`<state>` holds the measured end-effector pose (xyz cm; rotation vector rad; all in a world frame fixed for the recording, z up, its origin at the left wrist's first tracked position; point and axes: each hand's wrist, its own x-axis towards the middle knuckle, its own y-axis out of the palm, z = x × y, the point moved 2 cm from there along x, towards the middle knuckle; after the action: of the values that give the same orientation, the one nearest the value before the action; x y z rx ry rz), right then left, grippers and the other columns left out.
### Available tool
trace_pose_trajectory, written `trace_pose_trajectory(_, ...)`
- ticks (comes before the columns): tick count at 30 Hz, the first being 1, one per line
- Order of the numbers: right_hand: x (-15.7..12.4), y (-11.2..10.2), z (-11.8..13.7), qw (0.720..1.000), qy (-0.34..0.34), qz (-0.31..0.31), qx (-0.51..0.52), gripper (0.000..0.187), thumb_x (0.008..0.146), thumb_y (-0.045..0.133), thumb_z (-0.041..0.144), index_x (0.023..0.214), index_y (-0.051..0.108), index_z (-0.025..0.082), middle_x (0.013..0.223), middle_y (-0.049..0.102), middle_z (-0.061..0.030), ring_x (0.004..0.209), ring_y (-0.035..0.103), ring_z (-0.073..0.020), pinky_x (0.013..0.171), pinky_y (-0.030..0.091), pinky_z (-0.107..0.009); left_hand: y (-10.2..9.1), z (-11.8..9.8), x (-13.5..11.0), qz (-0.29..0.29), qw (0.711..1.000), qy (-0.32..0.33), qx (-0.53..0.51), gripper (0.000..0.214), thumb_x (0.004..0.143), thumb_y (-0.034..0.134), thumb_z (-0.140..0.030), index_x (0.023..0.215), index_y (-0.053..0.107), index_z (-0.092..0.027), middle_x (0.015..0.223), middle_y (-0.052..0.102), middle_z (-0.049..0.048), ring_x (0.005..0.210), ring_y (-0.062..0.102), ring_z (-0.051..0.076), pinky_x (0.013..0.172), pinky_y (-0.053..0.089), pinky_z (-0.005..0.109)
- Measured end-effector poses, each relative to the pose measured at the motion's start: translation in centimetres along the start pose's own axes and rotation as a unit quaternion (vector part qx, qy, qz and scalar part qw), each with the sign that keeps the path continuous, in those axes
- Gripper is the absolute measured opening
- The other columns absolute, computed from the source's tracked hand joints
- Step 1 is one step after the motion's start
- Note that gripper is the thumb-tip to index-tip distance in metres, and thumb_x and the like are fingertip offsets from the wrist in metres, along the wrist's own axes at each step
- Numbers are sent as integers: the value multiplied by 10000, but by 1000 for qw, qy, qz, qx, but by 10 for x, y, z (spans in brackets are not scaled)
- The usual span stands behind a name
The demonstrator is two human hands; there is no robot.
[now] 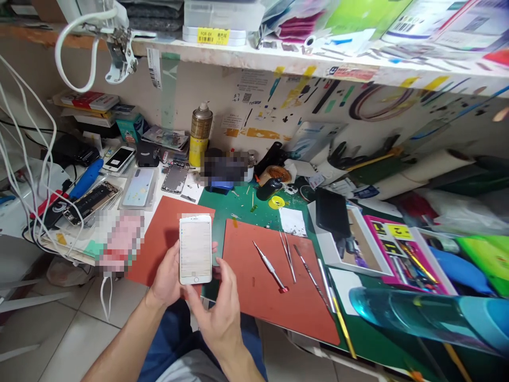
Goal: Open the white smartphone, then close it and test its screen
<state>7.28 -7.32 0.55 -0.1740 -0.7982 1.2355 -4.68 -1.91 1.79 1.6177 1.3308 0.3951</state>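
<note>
A white smartphone point(195, 249) with a lit, pale screen and a round home button stands upright in front of me, above the near edge of the bench. My left hand point(166, 276) is wrapped round its left side, fingertips showing past the right edge. My right hand point(217, 302) is at the lower right of the phone, its thumb by the bottom edge and its fingers curved and apart; whether it touches the phone I cannot tell. To the right, a screwdriver point(270, 268), tweezers point(288, 257) and a thin metal pick point(312, 273) lie on a reddish-brown mat point(246, 297).
Phones and parts, such as an opened phone point(91, 202), crowd the left. A spray can point(200, 132) stands at the back. On the right are a white box point(374, 265), a pink tool tray point(429, 289) and a blue bottle point(421, 318). A laden shelf point(278, 61) hangs overhead.
</note>
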Motion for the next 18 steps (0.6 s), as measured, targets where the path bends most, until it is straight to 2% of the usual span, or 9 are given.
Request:
trace_pose_trajectory(2, -6, 5, 1, 1000, 1, 10, -15, 847, 897, 697, 498, 1532, 309, 93, 1430, 521, -264, 1308, 561, -349, 990, 575, -523, 1, 3, -3, 10, 1000, 14, 14, 578, 1036, 415, -478, 1520, 479, -170, 1437, 613, 143, 1382, 527, 323, 1200, 329, 490)
trace_pose_trajectory(5, -4, 9, -1, 999, -15, 1, -34, 854, 910, 682, 474, 1550, 280, 77, 1441, 523, -265, 1332, 553, -350, 1005, 575, -514, 4, 5, -3, 12, 997, 66, 46, 513, 1024, 492, -390, 1513, 491, -234, 1428, 630, 95, 1387, 526, 288, 1209, 324, 464)
trace_pose_trajectory(7, 1, 8, -5, 999, -28, -14, -42, 844, 906, 683, 455, 1547, 291, 71, 1412, 556, -257, 1295, 586, -343, 986, 590, -497, 8, 3, 1, 4, 995, 85, 60, 484, 1025, 496, -398, 1480, 533, -236, 1406, 649, 88, 1374, 538, 280, 1202, 336, 453)
trace_pose_trajectory(9, 6, 7, -11, 998, -43, -28, -45, 833, 897, 687, 432, 1540, 306, 65, 1378, 585, -250, 1253, 618, -336, 972, 599, -485, 10, -5, 10, -15, 991, 110, 78, 476, 1029, 476, -457, 1408, 610, -202, 1367, 672, 102, 1342, 565, 282, 1177, 370, 441)
trace_pose_trajectory(10, 8, 7, -13, 997, -48, -29, -43, 828, 894, 687, 417, 1540, 309, 63, 1367, 594, -246, 1240, 627, -332, 969, 602, -479, 10, -12, 15, -29, 985, 144, 96, 459, 1020, 500, -458, 1350, 656, -181, 1333, 690, 112, 1311, 588, 285, 1154, 398, 431)
trace_pose_trajectory(13, 10, 7, -19, 997, -60, -17, -35, 811, 888, 686, 392, 1534, 323, 64, 1341, 611, -240, 1214, 641, -330, 948, 611, -474, 5, -33, 25, -60, 956, 226, 176, 360, 960, 639, -377, 1205, 740, -134, 1233, 732, 137, 1209, 650, 282, 1070, 474, 397)
trace_pose_trajectory(18, 8, 9, -21, 997, -69, -21, -20, 803, 892, 693, 394, 1534, 338, 68, 1294, 633, -232, 1152, 664, -324, 907, 625, -466, -12, -40, 26, -82, 950, 225, 199, 436, 938, 681, -351, 1340, 670, -184, 1166, 755, 125, 1077, 707, 256, 943, 547, 366)
